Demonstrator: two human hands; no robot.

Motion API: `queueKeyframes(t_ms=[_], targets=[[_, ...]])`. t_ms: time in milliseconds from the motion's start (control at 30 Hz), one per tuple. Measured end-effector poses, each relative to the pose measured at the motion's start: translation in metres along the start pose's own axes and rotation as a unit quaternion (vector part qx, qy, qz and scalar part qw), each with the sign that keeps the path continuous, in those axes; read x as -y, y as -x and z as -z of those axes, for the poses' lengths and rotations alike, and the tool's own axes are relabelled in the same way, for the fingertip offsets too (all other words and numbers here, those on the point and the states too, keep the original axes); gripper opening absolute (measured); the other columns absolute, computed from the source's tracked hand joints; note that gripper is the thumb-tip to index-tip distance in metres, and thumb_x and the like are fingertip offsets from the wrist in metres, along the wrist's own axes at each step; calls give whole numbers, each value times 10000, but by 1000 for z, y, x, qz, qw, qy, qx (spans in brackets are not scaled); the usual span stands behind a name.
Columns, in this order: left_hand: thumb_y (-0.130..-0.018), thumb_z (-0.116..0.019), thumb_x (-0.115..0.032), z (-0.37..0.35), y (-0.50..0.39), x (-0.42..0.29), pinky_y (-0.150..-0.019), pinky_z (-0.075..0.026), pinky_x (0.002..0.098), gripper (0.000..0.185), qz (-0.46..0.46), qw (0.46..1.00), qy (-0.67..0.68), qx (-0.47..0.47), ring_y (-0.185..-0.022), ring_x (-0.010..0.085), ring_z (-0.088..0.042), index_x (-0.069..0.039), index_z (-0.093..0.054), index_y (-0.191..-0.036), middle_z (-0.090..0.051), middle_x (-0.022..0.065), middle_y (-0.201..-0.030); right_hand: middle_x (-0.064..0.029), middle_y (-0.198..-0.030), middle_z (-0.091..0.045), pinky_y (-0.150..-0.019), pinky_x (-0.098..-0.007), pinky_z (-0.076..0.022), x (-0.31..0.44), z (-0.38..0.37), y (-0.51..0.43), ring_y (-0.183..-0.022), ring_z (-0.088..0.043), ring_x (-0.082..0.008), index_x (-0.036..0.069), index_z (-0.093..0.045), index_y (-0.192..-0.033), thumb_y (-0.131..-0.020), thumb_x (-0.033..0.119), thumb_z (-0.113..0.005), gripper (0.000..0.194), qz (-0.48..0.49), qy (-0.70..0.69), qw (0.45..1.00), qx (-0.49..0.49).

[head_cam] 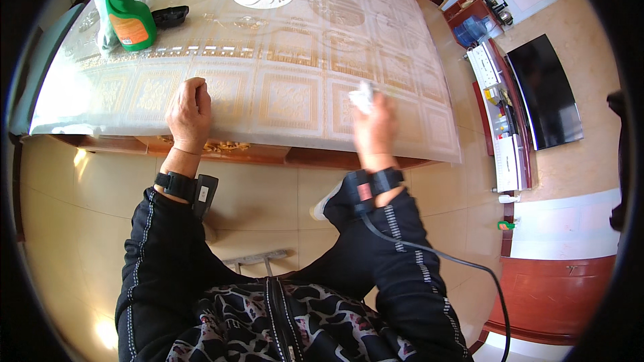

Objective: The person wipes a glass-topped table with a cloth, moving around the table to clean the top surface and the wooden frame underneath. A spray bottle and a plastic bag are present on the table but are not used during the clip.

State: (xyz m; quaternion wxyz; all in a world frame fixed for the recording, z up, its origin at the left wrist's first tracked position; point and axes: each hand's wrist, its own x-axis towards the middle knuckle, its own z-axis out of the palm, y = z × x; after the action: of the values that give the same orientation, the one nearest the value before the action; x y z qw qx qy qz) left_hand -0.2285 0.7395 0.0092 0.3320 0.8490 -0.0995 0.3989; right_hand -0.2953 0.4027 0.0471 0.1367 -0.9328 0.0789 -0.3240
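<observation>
My left hand (pixel 190 113) rests near the front edge of a wooden table (pixel 292 100) spread with a patterned, see-through cover. Its fingers are curled, and nothing shows in them. Farther right, my right hand (pixel 375 123), blurred, grips a crumpled white cloth or tissue (pixel 363 97) over the cover. A green spray bottle (pixel 132 22) with a white head and an orange label stands at the table's left side. Beside it lie a black object (pixel 171 16), perhaps a tray, and a clear plastic bag (pixel 104 30). The palm sides of both hands are hidden.
A cable (pixel 453 257) runs from the device on my right wrist. A metal stool or stand frame (pixel 261 257) shows near my legs on the tiled floor. To the right are a television (pixel 546 91), a low cabinet (pixel 510 161) with small items, and a blue water jug (pixel 470 30).
</observation>
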Motion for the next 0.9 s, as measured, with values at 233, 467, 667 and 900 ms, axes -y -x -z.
queueKeyframes(t_ms=[233,467,667,900], targets=[[-927,-598,-54,5,0,4,-681,-524,374,85,-23,998,52,-8,-782,329,-647,-66,-618,-1009,-654,139,-882,-183,-968,-557,-696,-469,-525,189,-34,44,-827,-614,-374,34,-550,-1080,-776,122,-716,358,67,-200,972,101],[-928,-618,-55,7,-1,8,-703,-531,377,88,-28,998,49,-5,-799,320,-655,-63,-620,-1016,-664,121,-901,-76,-950,-542,-661,-375,-544,157,-17,64,-819,-623,-278,96,-582,-1086,-763,98,-750,364,200,-146,964,93],[-925,-609,-49,5,1,9,-709,-529,377,78,-25,999,32,-4,-809,329,-652,-67,-623,-1000,-661,125,-890,-100,-1031,-566,-698,-436,-538,22,36,55,-895,-633,-326,118,-593,-1119,-747,91,-752,405,87,27,993,71],[-950,-597,-96,1,3,14,-725,-524,391,91,-27,1000,4,6,-832,328,-653,-75,-617,-1036,-666,129,-923,-176,-1092,-572,-792,-515,-500,-149,97,54,-950,-615,-407,62,-583,-1147,-841,181,-698,348,-122,172,976,-59]])
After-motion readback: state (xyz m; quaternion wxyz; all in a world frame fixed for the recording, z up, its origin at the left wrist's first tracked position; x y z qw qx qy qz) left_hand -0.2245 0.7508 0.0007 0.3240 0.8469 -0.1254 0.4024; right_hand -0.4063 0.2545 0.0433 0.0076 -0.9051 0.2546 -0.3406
